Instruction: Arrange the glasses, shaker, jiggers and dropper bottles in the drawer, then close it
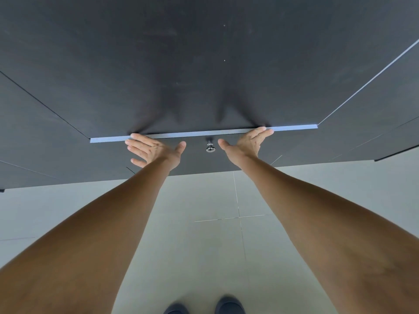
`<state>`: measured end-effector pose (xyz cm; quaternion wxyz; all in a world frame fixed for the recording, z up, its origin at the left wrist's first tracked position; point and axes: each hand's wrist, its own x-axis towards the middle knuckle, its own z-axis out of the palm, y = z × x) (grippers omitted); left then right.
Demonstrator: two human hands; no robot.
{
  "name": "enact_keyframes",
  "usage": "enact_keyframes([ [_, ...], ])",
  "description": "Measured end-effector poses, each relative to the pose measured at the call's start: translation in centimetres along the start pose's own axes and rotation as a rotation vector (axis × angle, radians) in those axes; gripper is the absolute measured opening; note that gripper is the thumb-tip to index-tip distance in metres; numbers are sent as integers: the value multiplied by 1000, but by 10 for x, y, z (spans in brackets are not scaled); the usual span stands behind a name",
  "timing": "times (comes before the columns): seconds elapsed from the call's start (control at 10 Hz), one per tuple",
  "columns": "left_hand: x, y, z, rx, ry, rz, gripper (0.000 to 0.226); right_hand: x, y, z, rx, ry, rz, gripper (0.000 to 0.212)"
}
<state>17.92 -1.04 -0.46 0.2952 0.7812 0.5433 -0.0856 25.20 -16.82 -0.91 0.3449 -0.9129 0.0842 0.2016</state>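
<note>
The dark drawer front (199, 162) with a round chrome knob (210, 148) sits flush under the black countertop (181, 64). My left hand (154, 150) lies flat against the front left of the knob, fingers spread and reaching the pale top edge strip (292, 127). My right hand (248, 141) presses flat to the right of the knob, fingertips at the same edge. Neither hand holds anything. No glasses, shaker, jiggers or dropper bottles are visible; the drawer's inside is hidden.
Dark cabinet fronts (45, 141) run left and right (374, 132) of the drawer. Below lies a pale tiled floor (204, 245), and the toes of two dark shoes (229, 305) show at the bottom edge.
</note>
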Motion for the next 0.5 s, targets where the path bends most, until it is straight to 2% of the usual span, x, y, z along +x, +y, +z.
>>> enact_keyframes([
  [0.1, 4, -10, -12, -39, -58, 34, 120, -1, 14, -15, -58, -103, -63, 115],
  [0.2, 1, -22, -31, -5, -102, 95, 113, -8, 19, -36, -135, -133, -95, 109],
  [0.3, -19, -27, -56, 160, -106, 222, 101, -23, 10, -57, -220, -111, -144, 103],
  [0.5, -88, -20, -114, 232, -25, 389, 82, -87, -30, -105, -246, -58, -200, 89],
])
